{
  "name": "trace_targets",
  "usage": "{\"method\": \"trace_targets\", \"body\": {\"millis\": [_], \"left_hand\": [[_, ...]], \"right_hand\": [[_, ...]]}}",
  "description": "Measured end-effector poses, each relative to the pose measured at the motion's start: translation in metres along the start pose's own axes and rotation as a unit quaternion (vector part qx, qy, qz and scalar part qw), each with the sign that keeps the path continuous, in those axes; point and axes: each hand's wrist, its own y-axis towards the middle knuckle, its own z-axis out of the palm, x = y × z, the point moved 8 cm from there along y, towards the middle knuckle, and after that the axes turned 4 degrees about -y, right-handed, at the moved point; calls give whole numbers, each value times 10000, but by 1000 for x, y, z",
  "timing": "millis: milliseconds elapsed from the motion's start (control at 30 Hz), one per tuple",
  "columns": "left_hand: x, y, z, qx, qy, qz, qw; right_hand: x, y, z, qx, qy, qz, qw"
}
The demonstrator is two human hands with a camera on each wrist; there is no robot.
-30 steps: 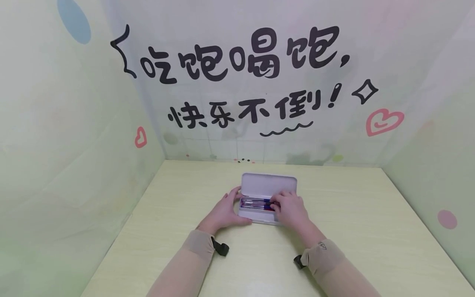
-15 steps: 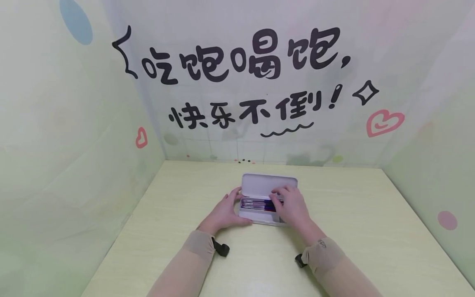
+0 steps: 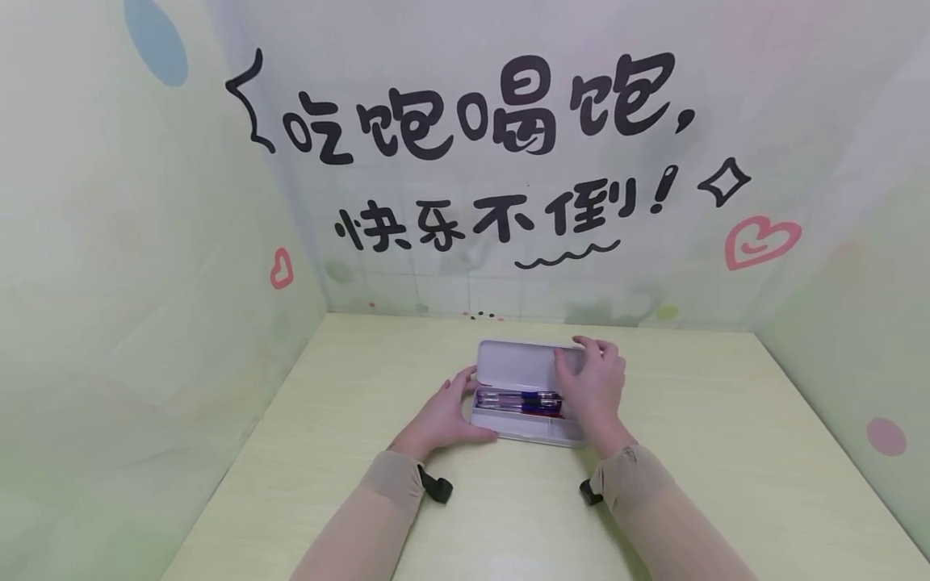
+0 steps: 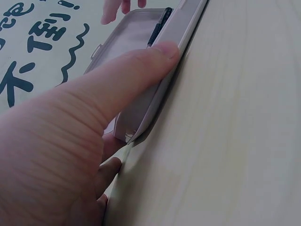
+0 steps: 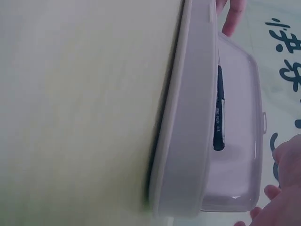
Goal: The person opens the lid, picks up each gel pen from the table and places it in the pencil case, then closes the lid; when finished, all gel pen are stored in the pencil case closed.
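A pale lilac pencil case (image 3: pixel 512 426) stands on the table with its hinged lid (image 3: pixel 516 365) raised at the back. Several pens (image 3: pixel 519 401) lie side by side in its rear compartment; one dark pen (image 5: pixel 219 115) shows its printed barrel in the right wrist view. My left hand (image 3: pixel 439 415) holds the case's left end, thumb (image 4: pixel 162 52) on the front rim and fingers round the side. At the lid's right end is my right hand (image 3: pixel 594 383), fingers spread and loosely bent, holding nothing. It hides part of the lid and the case's right end.
The light wooden table (image 3: pixel 690 452) surrounds the case. A printed cloth (image 3: pixel 407 177) with black lettering hangs behind, and pale cloth walls stand at both sides. Each wrist carries a black strap piece (image 3: pixel 437 486).
My right hand has let go of the pens, then lifted up and right from the compartment to the lid's right end. My left hand keeps its hold on the case.
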Motion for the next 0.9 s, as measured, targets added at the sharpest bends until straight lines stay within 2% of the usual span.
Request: {"method": "trace_targets", "body": {"millis": [200, 400, 667, 900], "left_hand": [[0, 0, 0, -3, 9, -7, 10000], [0, 0, 0, -39, 41, 29, 10000], [0, 1, 1, -56, 49, 62, 10000], [2, 0, 1, -69, -160, 31, 9998]], "right_hand": [[-11, 8, 5, 378, 376, 533, 9972], [-13, 7, 6, 487, 746, 715, 9935], [-9, -1, -1, 598, 1287, 683, 9875], [-7, -13, -7, 979, 1277, 360, 9863]]}}
